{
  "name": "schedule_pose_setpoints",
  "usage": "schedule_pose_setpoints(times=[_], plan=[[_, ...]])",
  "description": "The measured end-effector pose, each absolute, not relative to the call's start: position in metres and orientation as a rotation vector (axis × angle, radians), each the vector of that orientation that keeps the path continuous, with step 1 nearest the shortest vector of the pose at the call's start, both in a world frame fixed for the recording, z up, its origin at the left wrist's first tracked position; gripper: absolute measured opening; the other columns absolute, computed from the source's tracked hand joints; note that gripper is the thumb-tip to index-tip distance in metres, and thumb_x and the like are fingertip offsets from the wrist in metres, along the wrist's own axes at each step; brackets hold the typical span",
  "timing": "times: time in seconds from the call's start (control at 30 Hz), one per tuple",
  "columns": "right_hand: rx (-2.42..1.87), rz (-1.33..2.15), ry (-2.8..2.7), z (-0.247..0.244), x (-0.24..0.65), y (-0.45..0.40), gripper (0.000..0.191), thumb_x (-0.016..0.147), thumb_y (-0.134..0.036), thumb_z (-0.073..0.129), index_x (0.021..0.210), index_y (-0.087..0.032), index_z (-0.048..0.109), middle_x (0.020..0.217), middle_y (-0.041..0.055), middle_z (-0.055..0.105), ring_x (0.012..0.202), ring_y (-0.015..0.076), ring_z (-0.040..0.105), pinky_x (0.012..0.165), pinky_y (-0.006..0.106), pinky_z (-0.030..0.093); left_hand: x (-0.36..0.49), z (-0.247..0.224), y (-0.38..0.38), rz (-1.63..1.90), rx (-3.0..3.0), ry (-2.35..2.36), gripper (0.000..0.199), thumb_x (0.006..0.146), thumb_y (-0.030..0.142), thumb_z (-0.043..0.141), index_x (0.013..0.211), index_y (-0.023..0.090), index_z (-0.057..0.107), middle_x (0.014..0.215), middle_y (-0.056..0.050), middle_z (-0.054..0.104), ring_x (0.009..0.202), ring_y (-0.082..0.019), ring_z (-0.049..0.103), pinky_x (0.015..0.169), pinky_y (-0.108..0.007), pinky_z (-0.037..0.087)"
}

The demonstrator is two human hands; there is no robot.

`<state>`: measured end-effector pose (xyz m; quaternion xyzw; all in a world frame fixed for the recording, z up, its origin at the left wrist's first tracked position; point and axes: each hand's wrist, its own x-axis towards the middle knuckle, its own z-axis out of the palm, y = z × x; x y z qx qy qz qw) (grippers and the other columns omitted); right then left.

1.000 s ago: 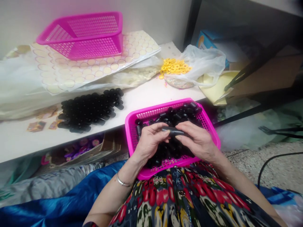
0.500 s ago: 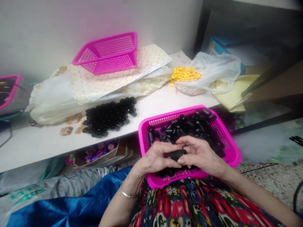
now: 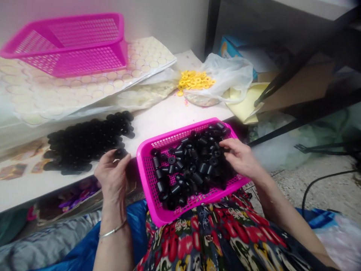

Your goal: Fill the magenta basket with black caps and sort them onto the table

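My left hand (image 3: 113,171) is closed, pinching a black plastic cylinder (image 3: 120,153) between thumb and fingers. It is at the front edge of the table, just right of a packed group of upright black cylinders (image 3: 84,145). A pink mesh basket (image 3: 145,180) rests at my lap, filled with loose black plastic parts (image 3: 194,165), some short and tubular with a hole in the end. Over the basket's right side, my right hand (image 3: 239,156) has its fingers apart, their tips at the loose parts. Whether it touches one, I cannot tell.
Another pink basket (image 3: 84,56) stands on sheets printed with circles (image 3: 149,60). Small yellow rings (image 3: 196,79) lie beside a clear plastic bag (image 3: 228,75). Dark metal bars (image 3: 270,131) cross the right side. Below the table is a box of purple items (image 3: 79,197).
My hands have parted from over the basket. The left carried a black cylinder leftward to the table's edge; the right moved to the basket's right side. The view has shifted.
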<state>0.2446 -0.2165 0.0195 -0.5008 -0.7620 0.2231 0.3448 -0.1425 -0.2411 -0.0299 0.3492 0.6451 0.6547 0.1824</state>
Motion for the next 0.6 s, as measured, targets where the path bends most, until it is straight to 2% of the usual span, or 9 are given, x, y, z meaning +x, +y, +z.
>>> schedule_pose_setpoints(times=[0.07, 0.13, 0.3, 0.43, 0.53, 0.6], plan=[[-1.292, 0.582, -2.18, 0.013, 0.253, -0.215, 0.042, 0.072, -0.007, 0.051, 0.111, -0.018, 0.062, 0.111, 0.0081, 0.066, 0.101, 0.0238, 0.058, 0.089, 0.04, 0.049, -0.153, -0.047, -0.23, 1.815, 0.984, 1.939, 0.047, 0.054, 0.028, 0.083, 0.097, 0.017, 0.066, 0.086, -0.001, 0.068, 0.075, -0.018, 0.063, 0.077, -0.035, 0.054], [-1.339, 0.539, -2.304, 0.01, 0.253, -0.216, 0.045, 0.074, -0.01, 0.052, 0.118, -0.016, 0.06, 0.119, 0.0098, 0.064, 0.106, 0.0264, 0.057, 0.091, 0.042, 0.048, -0.155, -0.055, -0.222, 1.741, 1.019, 2.06, 0.047, 0.054, 0.029, 0.082, 0.097, 0.014, 0.066, 0.084, -0.001, 0.068, 0.074, -0.018, 0.062, 0.076, -0.033, 0.053], [-1.377, 0.335, -2.459, 0.006, 0.245, -0.211, 0.035, 0.079, -0.016, 0.053, 0.113, -0.015, 0.063, 0.116, 0.0119, 0.065, 0.1, 0.0294, 0.056, 0.088, 0.046, 0.047, -0.145, -0.049, -0.211, 1.463, 1.292, 2.322, 0.031, 0.067, 0.035, 0.071, 0.09, 0.014, 0.068, 0.073, 0.002, 0.063, 0.067, -0.013, 0.057, 0.067, -0.025, 0.046], [-1.301, 0.364, -2.397, 0.002, 0.247, -0.208, 0.027, 0.078, -0.018, 0.058, 0.104, -0.018, 0.064, 0.102, 0.008, 0.068, 0.091, 0.0267, 0.058, 0.083, 0.044, 0.048, -0.146, -0.037, -0.214, 1.202, 1.581, 2.57, 0.026, 0.071, 0.039, 0.069, 0.081, 0.016, 0.065, 0.063, 0.003, 0.054, 0.059, -0.013, 0.047, 0.06, -0.027, 0.038], [-1.26, 0.522, -2.127, 0.003, 0.249, -0.21, 0.026, 0.074, -0.02, 0.065, 0.101, -0.018, 0.064, 0.101, 0.0075, 0.068, 0.095, 0.0255, 0.062, 0.086, 0.042, 0.05, -0.135, -0.02, -0.227, 1.269, 1.688, 2.656, 0.027, 0.075, 0.042, 0.069, 0.08, 0.016, 0.063, 0.064, 0.001, 0.052, 0.06, -0.015, 0.046, 0.06, -0.029, 0.037], [-1.216, 0.674, -1.903, 0.004, 0.249, -0.212, 0.029, 0.072, -0.02, 0.069, 0.101, -0.019, 0.064, 0.106, 0.0069, 0.069, 0.098, 0.0238, 0.064, 0.089, 0.04, 0.05, -0.11, -0.003, -0.237, 1.386, 1.831, 2.463, 0.022, 0.081, 0.039, 0.063, 0.083, 0.017, 0.064, 0.069, -0.001, 0.056, 0.063, -0.016, 0.049, 0.062, -0.03, 0.039]])
